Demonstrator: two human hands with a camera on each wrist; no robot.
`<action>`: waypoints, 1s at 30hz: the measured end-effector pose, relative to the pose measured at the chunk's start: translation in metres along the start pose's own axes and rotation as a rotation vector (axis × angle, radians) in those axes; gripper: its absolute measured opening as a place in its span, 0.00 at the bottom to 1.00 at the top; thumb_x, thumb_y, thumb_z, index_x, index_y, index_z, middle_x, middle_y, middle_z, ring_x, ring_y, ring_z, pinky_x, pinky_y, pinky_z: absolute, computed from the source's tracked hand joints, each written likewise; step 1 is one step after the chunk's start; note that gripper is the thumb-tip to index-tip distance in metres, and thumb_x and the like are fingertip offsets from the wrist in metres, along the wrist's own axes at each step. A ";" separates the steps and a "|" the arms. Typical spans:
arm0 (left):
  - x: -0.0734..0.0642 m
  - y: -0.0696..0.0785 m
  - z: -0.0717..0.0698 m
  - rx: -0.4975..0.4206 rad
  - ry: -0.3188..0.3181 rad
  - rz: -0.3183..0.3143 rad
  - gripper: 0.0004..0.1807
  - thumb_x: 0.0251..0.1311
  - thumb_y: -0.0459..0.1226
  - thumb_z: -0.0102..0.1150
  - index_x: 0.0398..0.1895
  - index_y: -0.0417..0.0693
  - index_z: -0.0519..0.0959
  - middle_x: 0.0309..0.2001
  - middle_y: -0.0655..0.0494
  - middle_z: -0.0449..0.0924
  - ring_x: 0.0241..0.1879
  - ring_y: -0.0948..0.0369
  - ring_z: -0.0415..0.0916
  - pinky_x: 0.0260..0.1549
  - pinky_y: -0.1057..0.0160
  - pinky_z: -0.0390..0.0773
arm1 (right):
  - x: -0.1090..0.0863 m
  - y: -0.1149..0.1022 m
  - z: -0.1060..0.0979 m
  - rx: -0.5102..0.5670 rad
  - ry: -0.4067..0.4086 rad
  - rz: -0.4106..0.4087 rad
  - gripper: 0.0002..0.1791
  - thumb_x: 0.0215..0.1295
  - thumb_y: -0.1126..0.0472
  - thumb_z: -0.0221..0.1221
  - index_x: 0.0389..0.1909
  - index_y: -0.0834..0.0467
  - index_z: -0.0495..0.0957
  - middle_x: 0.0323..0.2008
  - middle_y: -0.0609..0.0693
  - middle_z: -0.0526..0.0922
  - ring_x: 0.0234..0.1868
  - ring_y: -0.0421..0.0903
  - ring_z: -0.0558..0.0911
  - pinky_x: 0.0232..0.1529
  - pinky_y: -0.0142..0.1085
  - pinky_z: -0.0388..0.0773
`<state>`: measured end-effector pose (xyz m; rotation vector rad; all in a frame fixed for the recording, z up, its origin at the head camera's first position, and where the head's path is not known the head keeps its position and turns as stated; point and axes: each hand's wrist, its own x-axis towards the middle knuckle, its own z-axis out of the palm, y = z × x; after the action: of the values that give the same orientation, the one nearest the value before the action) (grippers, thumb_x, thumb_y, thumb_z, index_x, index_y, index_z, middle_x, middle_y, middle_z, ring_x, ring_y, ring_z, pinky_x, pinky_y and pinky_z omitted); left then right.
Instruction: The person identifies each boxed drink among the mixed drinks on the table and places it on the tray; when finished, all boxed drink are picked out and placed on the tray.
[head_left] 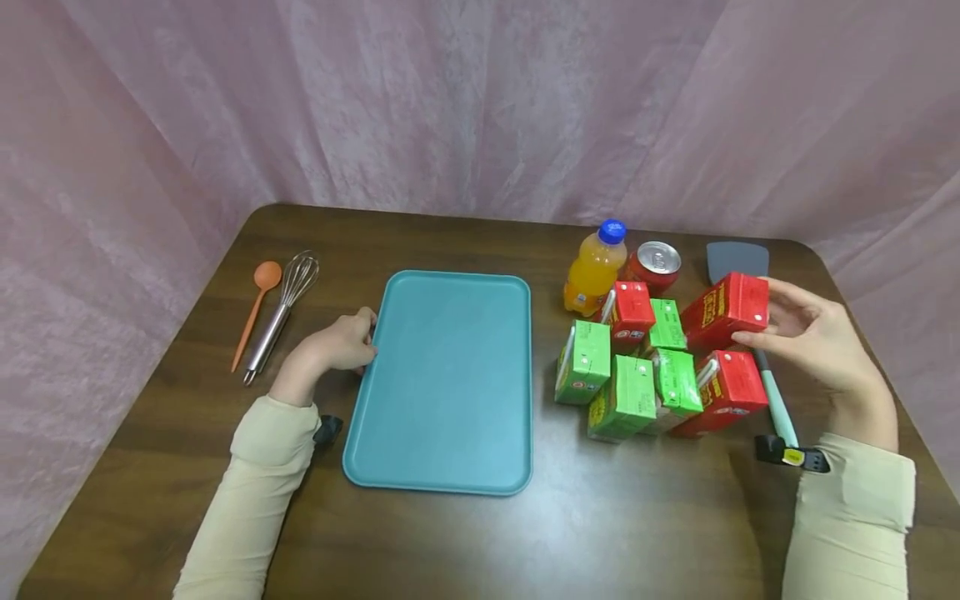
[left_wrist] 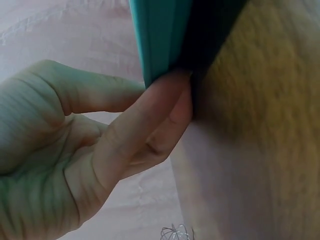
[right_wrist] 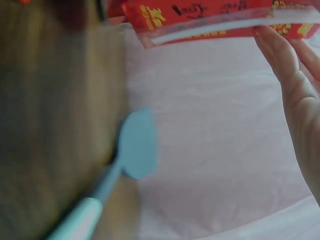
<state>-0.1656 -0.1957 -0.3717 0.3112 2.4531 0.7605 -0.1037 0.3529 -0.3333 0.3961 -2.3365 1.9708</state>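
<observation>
My left hand (head_left: 336,343) pinches the left rim of a blue-green rectangular tray (head_left: 442,383). In the left wrist view, thumb and fingers close on the tray's edge (left_wrist: 157,40). On the right, my right hand (head_left: 821,337) holds a red drink carton (head_left: 723,312) between thumb and fingers, raised over the other cartons and slightly tilted. A white straw runs along the side of this carton (right_wrist: 200,20) in the right wrist view. Close by stand a red carton (head_left: 727,387), another red carton (head_left: 632,312) and several green cartons (head_left: 633,392).
Behind the cartons stand an orange drink bottle (head_left: 595,271) with a blue cap and a red can (head_left: 654,265). A spatula (head_left: 738,260) lies beneath my right arm's side. At the far left lie an orange spoon (head_left: 258,300) and a whisk (head_left: 281,317). Pink curtains (head_left: 450,108) surround the table.
</observation>
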 end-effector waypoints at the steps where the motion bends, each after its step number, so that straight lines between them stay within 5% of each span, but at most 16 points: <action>1: 0.000 0.000 0.000 -0.002 0.003 -0.001 0.23 0.59 0.27 0.43 0.56 0.25 0.56 0.31 0.42 0.70 0.26 0.54 0.75 0.28 0.61 0.78 | 0.000 -0.006 0.001 0.038 0.021 -0.025 0.36 0.45 0.88 0.56 0.58 0.66 0.69 0.46 0.46 0.82 0.42 0.37 0.83 0.37 0.25 0.78; 8: 0.000 0.002 0.000 -0.016 0.025 -0.008 0.24 0.56 0.26 0.43 0.56 0.24 0.56 0.32 0.40 0.71 0.27 0.54 0.76 0.26 0.61 0.79 | 0.005 -0.051 0.010 0.098 0.155 -0.186 0.36 0.37 0.93 0.55 0.54 0.74 0.70 0.42 0.53 0.83 0.37 0.41 0.85 0.37 0.25 0.78; 15: 0.000 0.003 0.002 -0.011 0.032 -0.024 0.24 0.56 0.26 0.43 0.56 0.23 0.57 0.32 0.39 0.72 0.28 0.53 0.76 0.25 0.61 0.80 | 0.008 -0.090 0.035 0.126 0.131 -0.343 0.37 0.31 0.95 0.55 0.53 0.82 0.66 0.43 0.60 0.81 0.39 0.47 0.83 0.40 0.30 0.79; 24: 0.001 0.003 0.002 -0.042 0.012 -0.049 0.24 0.58 0.26 0.41 0.58 0.24 0.54 0.37 0.35 0.71 0.28 0.52 0.78 0.24 0.61 0.81 | 0.015 -0.126 0.115 0.030 -0.028 -0.478 0.33 0.38 0.87 0.62 0.52 0.80 0.68 0.45 0.61 0.78 0.44 0.49 0.80 0.39 0.30 0.80; 27: 0.001 0.003 0.002 -0.041 0.009 -0.051 0.24 0.59 0.27 0.41 0.58 0.24 0.54 0.36 0.36 0.71 0.28 0.52 0.77 0.24 0.61 0.80 | 0.023 -0.126 0.144 -0.021 -0.094 -0.536 0.33 0.42 0.82 0.65 0.54 0.78 0.67 0.48 0.61 0.77 0.46 0.50 0.79 0.40 0.31 0.80; 30: 0.000 0.005 0.002 -0.041 0.005 -0.049 0.23 0.59 0.26 0.41 0.57 0.24 0.55 0.36 0.36 0.71 0.27 0.53 0.77 0.24 0.60 0.80 | 0.030 -0.118 0.172 -0.050 -0.124 -0.511 0.36 0.40 0.84 0.63 0.57 0.74 0.67 0.50 0.60 0.75 0.52 0.51 0.77 0.45 0.36 0.79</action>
<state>-0.1644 -0.1910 -0.3700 0.2329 2.4371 0.7904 -0.0847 0.1629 -0.2448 1.0176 -2.0630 1.6773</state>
